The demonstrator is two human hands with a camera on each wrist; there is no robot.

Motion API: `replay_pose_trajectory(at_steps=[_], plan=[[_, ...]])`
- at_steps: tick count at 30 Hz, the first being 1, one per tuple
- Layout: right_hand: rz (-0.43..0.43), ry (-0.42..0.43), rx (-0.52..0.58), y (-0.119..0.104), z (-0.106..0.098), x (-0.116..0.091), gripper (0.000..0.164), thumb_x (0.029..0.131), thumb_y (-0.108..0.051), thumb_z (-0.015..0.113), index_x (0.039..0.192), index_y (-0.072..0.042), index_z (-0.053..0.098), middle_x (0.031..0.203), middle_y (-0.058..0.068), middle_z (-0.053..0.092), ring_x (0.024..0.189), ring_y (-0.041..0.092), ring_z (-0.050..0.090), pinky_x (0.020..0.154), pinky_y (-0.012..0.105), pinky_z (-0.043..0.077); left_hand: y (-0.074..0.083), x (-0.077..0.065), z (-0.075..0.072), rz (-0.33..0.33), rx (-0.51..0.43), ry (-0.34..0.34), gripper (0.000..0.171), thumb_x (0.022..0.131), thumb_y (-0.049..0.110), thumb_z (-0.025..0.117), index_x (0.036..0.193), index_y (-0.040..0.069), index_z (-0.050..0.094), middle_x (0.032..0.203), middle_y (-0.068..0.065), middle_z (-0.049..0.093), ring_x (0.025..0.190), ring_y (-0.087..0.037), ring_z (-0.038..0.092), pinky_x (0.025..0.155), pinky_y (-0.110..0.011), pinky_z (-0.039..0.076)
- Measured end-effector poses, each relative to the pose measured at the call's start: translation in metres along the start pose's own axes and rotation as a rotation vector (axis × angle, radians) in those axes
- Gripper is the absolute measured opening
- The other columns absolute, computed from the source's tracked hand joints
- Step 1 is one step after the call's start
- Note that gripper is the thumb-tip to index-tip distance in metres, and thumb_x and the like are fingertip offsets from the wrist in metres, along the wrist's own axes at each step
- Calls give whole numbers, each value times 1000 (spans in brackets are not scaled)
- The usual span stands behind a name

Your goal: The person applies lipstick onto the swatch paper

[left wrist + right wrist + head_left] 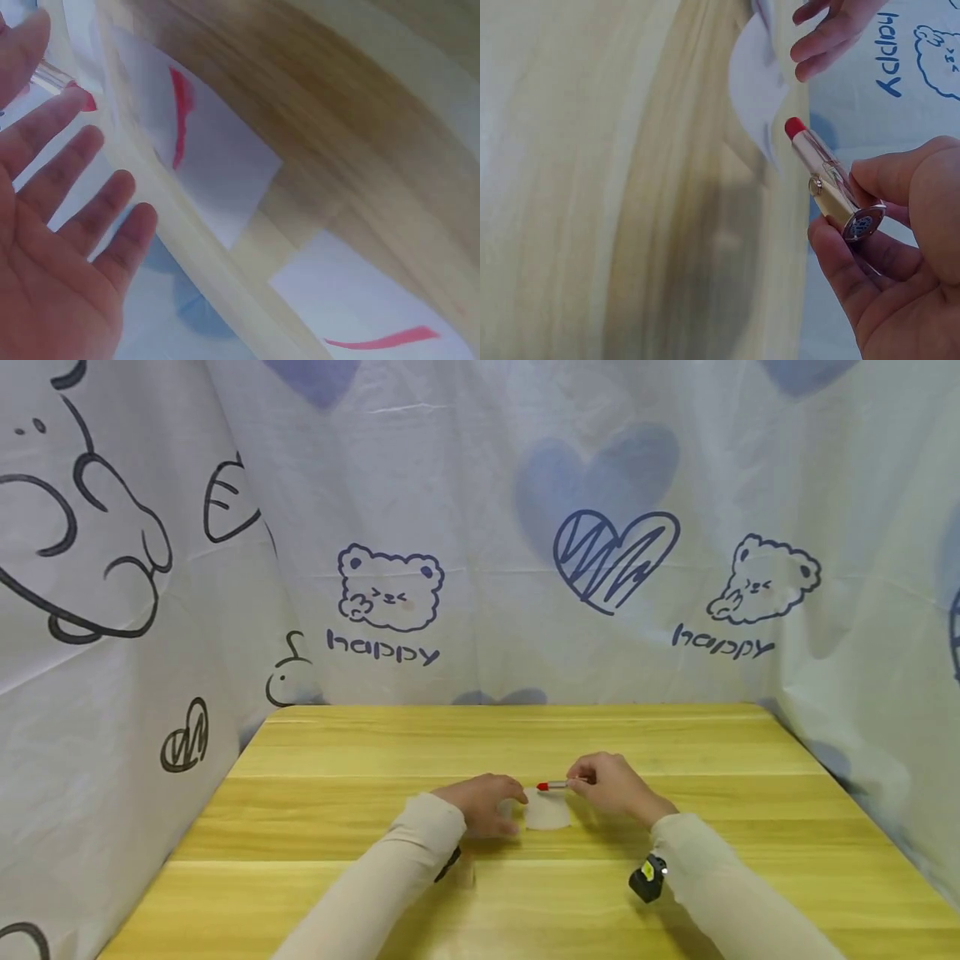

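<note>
Nearest: cream sleeves (360,902), black device (647,878) at right wrist. Left hand (483,803) wide, fingers spread and straight, holds nothing; just beside a paper slip (214,154) with red streak, contact unclear. Second slip (367,307), also red-streaked, lies near it on wood-grain counter (315,802). Right hand (611,783) pinches lipstick (826,174) by its base, red tip toward left hand, near first slip's far edge. Behind: white curtain (480,527), bears, hearts, "happy" print.
</note>
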State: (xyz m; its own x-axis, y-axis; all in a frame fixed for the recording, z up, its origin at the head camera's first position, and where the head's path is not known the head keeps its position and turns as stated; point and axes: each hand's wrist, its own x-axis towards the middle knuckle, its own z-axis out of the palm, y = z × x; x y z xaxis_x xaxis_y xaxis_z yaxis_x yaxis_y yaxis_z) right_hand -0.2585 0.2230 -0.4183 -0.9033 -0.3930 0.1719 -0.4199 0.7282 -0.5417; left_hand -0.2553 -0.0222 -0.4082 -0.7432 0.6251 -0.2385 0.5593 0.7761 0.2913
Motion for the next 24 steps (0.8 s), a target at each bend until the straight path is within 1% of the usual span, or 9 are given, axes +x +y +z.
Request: replay_pose_trajectory(at_steps=[6,10,14,21,24], plan=[[13,6,3,6,7,2,7,93,-9,65,93,-5,71,84,-1,67,71,9,56,65,31,50,5,2,1,-41,33,-34,47,87,43,72,130,27,61,140,8,50,129,-17,46,105,-34,38],[58,1,3,8,12,2,7,93,-10,65,93,-7,71,84,-2,66,71,10,55,66,31,50,7,2,1,-61,54,-43,49,84,44,74,129,27,62,138,9,52,127,-16,48,104,-33,39],[93,-7,8,10,14,1,7,93,-10,65,93,-8,71,83,-3,65,69,11,53,65,31,48,8,1,1,-64,72,-51,51,84,46,74,130,27,62,137,9,53,127,-15,47,104,-32,39],[76,4,-20,9,14,3,8,93,-10,65,93,-8,73,84,-4,67,72,9,56,67,32,51,9,2,1,-67,84,-59,52,83,46,74,130,26,62,138,11,51,129,-14,46,105,-31,39],[79,5,-23,9,14,3,8,93,-10,66,92,-8,73,83,-4,67,71,8,56,66,31,50,8,4,1,-70,85,-66,52,84,46,74,131,26,62,139,10,51,129,-14,45,105,-31,38]])
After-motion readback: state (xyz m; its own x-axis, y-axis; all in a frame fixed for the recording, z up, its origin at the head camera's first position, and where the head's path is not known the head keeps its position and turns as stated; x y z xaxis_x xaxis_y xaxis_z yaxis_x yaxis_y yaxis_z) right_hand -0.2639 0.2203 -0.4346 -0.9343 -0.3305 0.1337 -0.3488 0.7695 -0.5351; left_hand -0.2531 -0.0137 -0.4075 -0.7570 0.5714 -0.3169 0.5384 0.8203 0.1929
